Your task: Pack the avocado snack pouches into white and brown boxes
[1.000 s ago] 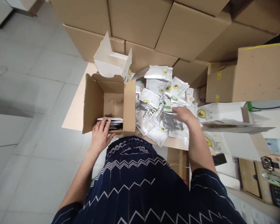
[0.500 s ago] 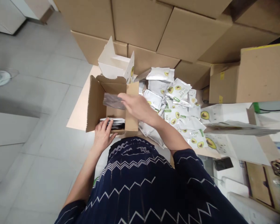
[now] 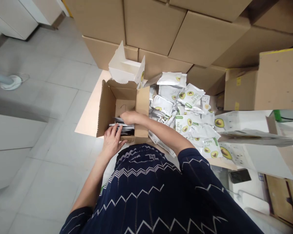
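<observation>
An open cardboard box stands in front of me with a short row of silvery-white sachets upright along its near side. My left hand is hooked over the near edge of the box, its fingers on the sachets and its thumb outside the wall. Deep inside the box, my right hand is closed on another sachet, just beyond the row; most of that sachet is hidden. To the right lies a loose heap of white sachets printed with avocados.
A white open carton stands behind the box. Large stacked cardboard boxes form a wall at the back. On the right are opened white avocado-print cartons and a dark phone. Grey floor tiles lie to the left.
My right hand has lowered its sachet into the box, down and towards the near row. My left hand stays on the near edge. The whole view has shifted slightly.
</observation>
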{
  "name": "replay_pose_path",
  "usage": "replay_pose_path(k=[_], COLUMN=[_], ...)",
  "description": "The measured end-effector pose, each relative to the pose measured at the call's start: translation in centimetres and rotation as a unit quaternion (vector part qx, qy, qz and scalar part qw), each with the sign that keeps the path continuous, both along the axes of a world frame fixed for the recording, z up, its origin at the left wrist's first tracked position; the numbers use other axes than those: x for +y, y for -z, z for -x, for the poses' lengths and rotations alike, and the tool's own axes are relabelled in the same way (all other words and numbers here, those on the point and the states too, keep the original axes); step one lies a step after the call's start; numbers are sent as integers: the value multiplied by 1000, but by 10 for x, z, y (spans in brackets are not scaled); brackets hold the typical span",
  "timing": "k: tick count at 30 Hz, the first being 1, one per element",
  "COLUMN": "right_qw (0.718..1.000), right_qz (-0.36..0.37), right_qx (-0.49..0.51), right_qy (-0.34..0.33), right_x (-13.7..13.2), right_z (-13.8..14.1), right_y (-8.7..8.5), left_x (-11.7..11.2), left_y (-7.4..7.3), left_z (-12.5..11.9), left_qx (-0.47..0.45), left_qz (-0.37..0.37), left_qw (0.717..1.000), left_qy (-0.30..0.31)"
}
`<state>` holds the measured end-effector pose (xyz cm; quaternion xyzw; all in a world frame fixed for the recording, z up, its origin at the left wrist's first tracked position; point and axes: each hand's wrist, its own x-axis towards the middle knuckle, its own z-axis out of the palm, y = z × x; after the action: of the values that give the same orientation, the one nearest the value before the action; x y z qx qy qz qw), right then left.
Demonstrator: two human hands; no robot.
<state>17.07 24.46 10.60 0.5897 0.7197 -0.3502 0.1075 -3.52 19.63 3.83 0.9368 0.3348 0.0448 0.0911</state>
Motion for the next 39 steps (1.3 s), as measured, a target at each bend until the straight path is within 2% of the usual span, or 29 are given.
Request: replay_pose_path(k=[4, 8, 10, 12, 14, 17, 18, 20, 22, 24, 26, 29, 32, 35, 37, 39], right_qw=[999, 998, 998, 996, 981, 918, 895, 861, 852, 852, 850, 862, 872, 876, 886, 902], right_qz=[-4, 9, 8, -29, -104, -228, -257, -292, -259, -149, -33, 54, 55, 26, 17, 21], right_qx=[12, 11, 29, 77, 159, 257, 256, 186, 42, -114, -200, -238, -256, -281, -277, -246], right_qy=[-40, -63, -58, -29, 33, 195, 260, 374, 452, 488, 486, 444, 414, 392, 372, 356], right_x=[-3, -4, -7, -14, -29, -64, -78, -107, -135, -159, -177, -191, -195, -195, -196, -197], right_z=[3, 6, 5, 0, -11, -48, -66, -109, -155, -195, -223, -242, -248, -253, -257, -261], right_y=[-1, 0, -3, -10, -20, -29, -27, -18, -1, 19, 39, 67, 86, 88, 79, 62], left_x=[-2, 0, 3, 5, 6, 5, 5, 5, 5, 5, 6, 6, 6, 5, 5, 5], left_y=[-6, -9, -7, -5, -3, -3, -3, -3, -3, -3, -2, -2, -2, -4, -4, -4], left_z=[-2, -5, -6, -7, -7, -8, -8, -8, -8, -7, -7, -7, -7, -8, -8, -8], left_qx=[5, -1, 2, 7, 10, 13, 14, 13, 10, 4, 0, 1, 6, 13, 14, 12], left_qz=[-1, -15, -26, -30, -26, -16, -14, -11, -10, -11, -13, -18, -19, -15, -13, -13], left_qw=[1000, 1000, 1000, 999, 999, 1000, 1000, 1000, 1000, 1000, 1000, 1000, 999, 1000, 1000, 1000], left_qy=[-14, 1, 13, 22, 24, 18, 17, 17, 19, 22, 23, 24, 24, 22, 20, 19])
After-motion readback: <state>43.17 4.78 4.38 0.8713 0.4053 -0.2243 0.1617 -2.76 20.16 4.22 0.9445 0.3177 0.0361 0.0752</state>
